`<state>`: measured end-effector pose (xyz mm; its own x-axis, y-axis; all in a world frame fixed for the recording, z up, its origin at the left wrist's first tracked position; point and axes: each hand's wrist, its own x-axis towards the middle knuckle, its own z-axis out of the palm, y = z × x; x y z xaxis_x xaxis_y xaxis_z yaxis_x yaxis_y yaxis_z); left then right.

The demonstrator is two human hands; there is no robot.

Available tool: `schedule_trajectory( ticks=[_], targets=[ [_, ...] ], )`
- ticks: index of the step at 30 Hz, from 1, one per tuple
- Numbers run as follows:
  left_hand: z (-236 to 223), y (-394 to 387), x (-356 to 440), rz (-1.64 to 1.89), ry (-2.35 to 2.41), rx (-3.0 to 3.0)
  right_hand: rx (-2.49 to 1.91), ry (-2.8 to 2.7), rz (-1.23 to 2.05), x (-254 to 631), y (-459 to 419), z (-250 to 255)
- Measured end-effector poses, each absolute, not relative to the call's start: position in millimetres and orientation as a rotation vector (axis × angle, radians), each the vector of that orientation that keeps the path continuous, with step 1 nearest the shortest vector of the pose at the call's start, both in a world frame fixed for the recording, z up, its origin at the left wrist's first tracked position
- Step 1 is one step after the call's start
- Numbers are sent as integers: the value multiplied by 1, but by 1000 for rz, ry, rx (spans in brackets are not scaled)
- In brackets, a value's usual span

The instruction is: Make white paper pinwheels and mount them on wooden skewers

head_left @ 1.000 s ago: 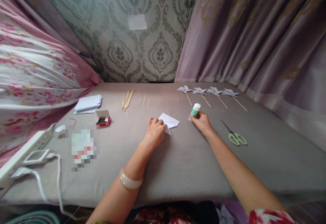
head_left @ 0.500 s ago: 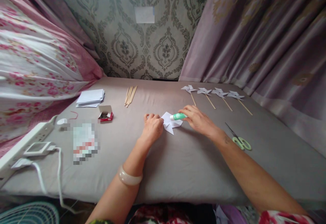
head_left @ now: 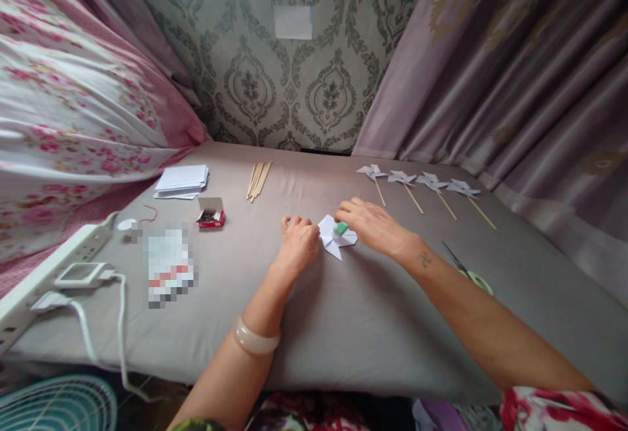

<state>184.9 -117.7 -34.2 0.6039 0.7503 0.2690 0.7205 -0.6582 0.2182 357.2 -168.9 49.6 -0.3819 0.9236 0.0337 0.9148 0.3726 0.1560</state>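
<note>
A white paper pinwheel (head_left: 334, 248) with folded blades lies on the bed-like grey surface in front of me. My left hand (head_left: 299, 242) is closed at its left edge, pinching the paper with fingertips that are partly hidden. Over the pinwheel's middle, my right hand (head_left: 371, 224) grips a green and white glue stick (head_left: 340, 229). The stick points down onto the paper, and my fingers cover most of it. Whether its tip touches the paper I cannot tell.
Several finished pinwheels on sticks (head_left: 432, 182) lie back right, above the scissors (head_left: 468, 271). Wooden sticks (head_left: 258, 181), a paper stack (head_left: 181, 181) and a small open red box (head_left: 211, 214) are to the left. A power strip (head_left: 53, 280) with cables runs along the left edge.
My right hand has shifted left over the pinwheel and tipped the glue stick from nearly level to steeper, bringing it to the paper's middle. The left hand keeps its hold. The view has shifted slightly.
</note>
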Motion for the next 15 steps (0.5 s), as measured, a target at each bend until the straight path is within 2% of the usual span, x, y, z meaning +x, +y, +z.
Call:
schedule_trajectory(
  ticks=[15],
  targets=[
    [-35,-118,184,499,1264,2722,1657,2469,168,345,-155,56]
  ],
)
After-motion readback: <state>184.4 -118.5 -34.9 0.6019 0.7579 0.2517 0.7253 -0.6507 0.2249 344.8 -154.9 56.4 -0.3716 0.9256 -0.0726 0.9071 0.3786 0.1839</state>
